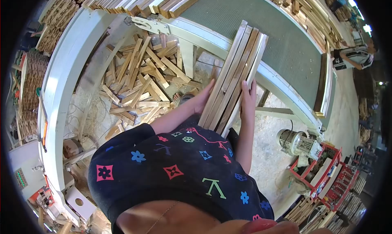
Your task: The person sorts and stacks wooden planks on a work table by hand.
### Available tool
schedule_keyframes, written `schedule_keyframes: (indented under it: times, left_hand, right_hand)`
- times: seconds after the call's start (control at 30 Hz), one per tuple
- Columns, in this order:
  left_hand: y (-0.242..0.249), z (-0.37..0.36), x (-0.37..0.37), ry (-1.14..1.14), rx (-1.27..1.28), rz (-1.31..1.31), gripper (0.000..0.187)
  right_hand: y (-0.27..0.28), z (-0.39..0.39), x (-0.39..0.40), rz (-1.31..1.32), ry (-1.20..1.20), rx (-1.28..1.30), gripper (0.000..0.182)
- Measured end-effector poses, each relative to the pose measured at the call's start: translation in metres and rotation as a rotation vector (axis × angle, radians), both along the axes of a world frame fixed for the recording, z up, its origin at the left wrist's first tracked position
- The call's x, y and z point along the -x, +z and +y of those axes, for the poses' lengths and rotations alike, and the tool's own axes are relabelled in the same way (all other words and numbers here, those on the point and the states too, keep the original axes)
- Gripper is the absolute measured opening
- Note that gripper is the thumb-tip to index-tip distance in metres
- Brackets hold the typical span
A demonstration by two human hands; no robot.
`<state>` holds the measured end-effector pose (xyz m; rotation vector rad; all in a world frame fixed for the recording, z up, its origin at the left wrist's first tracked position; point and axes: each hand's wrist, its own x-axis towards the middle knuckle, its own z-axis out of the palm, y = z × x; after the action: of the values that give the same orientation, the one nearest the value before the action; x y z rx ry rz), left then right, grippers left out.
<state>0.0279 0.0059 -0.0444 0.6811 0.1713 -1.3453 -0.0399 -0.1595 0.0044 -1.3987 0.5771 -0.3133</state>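
Several wooden strips (234, 77) lie side by side as one bundle in front of my chest, their far ends over the edge of a green conveyor belt (281, 50). My left hand (205, 96) presses against the bundle's left side, its fingers partly hidden by the wood. On the opposite side, my right hand (248, 98) grips the strips with the thumb near the top and the fingers along the outer face. The near ends of the wood reach my dark patterned shirt (179, 160).
A heap of loose wood pieces (143, 79) covers the floor at left. A row of strips (139, 1) rests at the belt's upper left. An electric motor (292, 140) and a red crate (318, 168) stand at lower right. Another person (355, 56) is at far right.
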Motion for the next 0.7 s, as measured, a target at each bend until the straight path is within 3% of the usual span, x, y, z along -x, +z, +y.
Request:
schedule_keyframes:
  times: [0.17,0.27,0.37,0.53,0.7]
  left_hand:
    - [-0.025,0.016,0.011,0.032,0.041,0.105,0.099]
    - [-0.026,0.014,0.01,0.031,0.032,0.127,0.093]
    - [-0.033,0.009,0.012,0.047,0.077,-0.015,0.089]
    - [-0.03,0.008,0.013,0.037,0.1,0.032,0.083]
    - [-0.02,0.011,0.012,0.012,0.101,0.037,0.077]
  right_hand:
    - [0.0,-0.004,-0.002,-0.096,0.045,-0.101,0.064]
    - [-0.004,-0.01,0.0,-0.091,0.011,-0.074,0.055]
    - [-0.003,-0.014,0.008,-0.11,-0.073,-0.032,0.055]
    - [0.013,-0.019,0.01,0.012,-0.069,0.157,0.053]
    - [-0.002,-0.008,-0.008,-0.061,-0.065,0.019,0.053]
